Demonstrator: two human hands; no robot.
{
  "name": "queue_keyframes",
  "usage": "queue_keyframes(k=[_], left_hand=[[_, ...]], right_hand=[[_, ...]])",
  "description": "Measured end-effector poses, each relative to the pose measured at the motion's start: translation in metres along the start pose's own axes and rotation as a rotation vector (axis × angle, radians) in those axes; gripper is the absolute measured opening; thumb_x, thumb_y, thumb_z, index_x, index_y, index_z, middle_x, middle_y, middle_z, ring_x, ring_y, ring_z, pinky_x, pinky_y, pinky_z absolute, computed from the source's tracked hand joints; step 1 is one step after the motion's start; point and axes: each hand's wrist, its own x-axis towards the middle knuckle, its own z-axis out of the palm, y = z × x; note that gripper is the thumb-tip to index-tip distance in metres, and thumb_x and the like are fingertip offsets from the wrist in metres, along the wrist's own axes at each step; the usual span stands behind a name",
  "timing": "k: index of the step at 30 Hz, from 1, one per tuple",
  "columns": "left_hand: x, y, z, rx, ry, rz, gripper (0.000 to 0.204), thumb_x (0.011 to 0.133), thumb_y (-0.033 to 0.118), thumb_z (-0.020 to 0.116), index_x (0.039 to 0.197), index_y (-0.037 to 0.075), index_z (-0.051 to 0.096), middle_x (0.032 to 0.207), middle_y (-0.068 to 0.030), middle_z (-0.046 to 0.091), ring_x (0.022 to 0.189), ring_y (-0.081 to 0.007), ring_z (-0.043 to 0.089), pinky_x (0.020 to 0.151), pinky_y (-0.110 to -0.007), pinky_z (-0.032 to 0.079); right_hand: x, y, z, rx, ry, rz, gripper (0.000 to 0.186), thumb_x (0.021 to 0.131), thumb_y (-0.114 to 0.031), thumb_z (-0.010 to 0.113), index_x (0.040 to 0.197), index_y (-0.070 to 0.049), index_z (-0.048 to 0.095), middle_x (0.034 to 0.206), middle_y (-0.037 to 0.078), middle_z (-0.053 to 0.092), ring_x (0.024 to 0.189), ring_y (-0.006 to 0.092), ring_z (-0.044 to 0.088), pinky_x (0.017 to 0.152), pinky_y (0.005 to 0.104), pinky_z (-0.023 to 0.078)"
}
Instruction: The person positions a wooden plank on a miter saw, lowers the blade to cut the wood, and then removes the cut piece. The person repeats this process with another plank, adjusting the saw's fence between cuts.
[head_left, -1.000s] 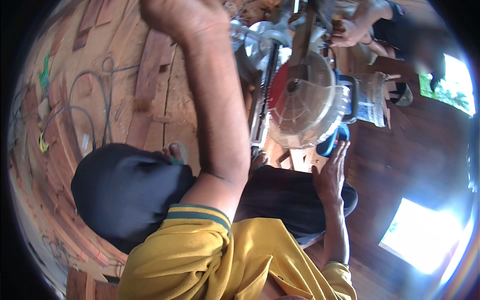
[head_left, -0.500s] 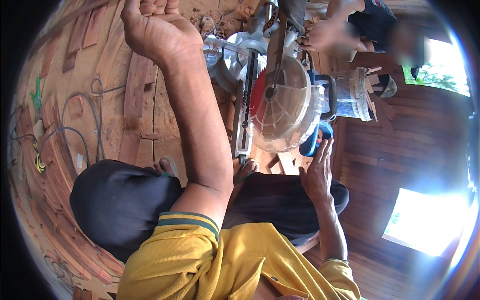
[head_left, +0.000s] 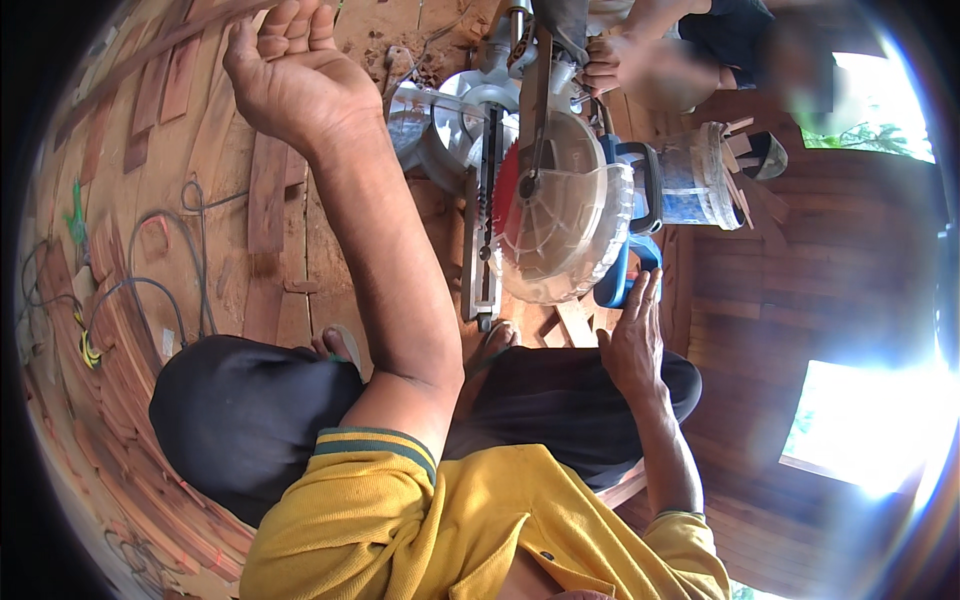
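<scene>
Left hand upper left, empty, fingers loosely curled; right hand right of centre, fingers straight by blue saw handle: stray bump could spin the blade.

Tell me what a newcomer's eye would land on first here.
Probably the big saw, upper centre, its red blade partly under a clear guard. Next, the left hand, raised open at upper left, and the right hand, fingers extended at the saw's blue handle. The glaring bright opening at lower right also draws the eye.

One miter saw, one red blade, one bucket, one co-worker.
</scene>
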Motion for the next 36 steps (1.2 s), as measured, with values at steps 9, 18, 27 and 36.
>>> queue_keyframes(k=[9, 18, 27, 36], left_hand=[[-0.012, 0.007, 0.01, -0.011, -0.01, -0.048, 0.022, 0.102, 0.027, 0.058, 0.105, 0.005, 0.059, 0.088, -0.0048, 0.071, 0.087, -0.0208, 0.071, 0.089, -0.04, 0.052], [-0.015, 0.007, 0.012, 0.005, -0.01, -0.042, 0.021, 0.1, 0.025, 0.058, 0.103, 0.004, 0.06, 0.086, -0.0049, 0.07, 0.089, -0.0204, 0.07, 0.09, -0.039, 0.052], [-0.013, 0.004, 0.013, 0.033, 0.003, -0.002, 0.037, 0.103, 0.03, 0.051, 0.1, -0.006, 0.058, 0.094, -0.0144, 0.067, 0.097, -0.027, 0.069, 0.096, -0.043, 0.053], [-0.012, 0.005, 0.009, -0.003, -0.01, -0.045, 0.031, 0.107, 0.029, 0.048, 0.104, 0.0, 0.059, 0.089, -0.009, 0.069, 0.091, -0.0236, 0.069, 0.092, -0.041, 0.054]], right_hand=[[0.001, -0.002, -0.004, -0.006, 0.014, 0.008, 0.111, 0.083, -0.008, 0.084, 0.163, 0.012, 0.009, 0.169, 0.04, 0.007, 0.155, 0.0541, 0.023, 0.125, 0.0518, 0.032], [0.002, -0.004, -0.007, 0.04, 0.017, 0.012, 0.106, 0.081, -0.001, 0.081, 0.161, 0.014, 0.014, 0.168, 0.04, 0.008, 0.155, 0.0559, 0.02, 0.125, 0.0538, 0.032], [0.002, -0.002, -0.004, -0.016, 0.009, 0.006, 0.111, 0.083, -0.008, 0.084, 0.163, 0.011, 0.01, 0.169, 0.04, 0.006, 0.155, 0.0542, 0.023, 0.125, 0.0521, 0.033], [0.002, -0.006, -0.007, 0.04, -0.002, 0.036, 0.105, 0.081, -0.003, 0.081, 0.161, 0.015, 0.014, 0.169, 0.04, 0.008, 0.156, 0.054, 0.02, 0.126, 0.0531, 0.031]])
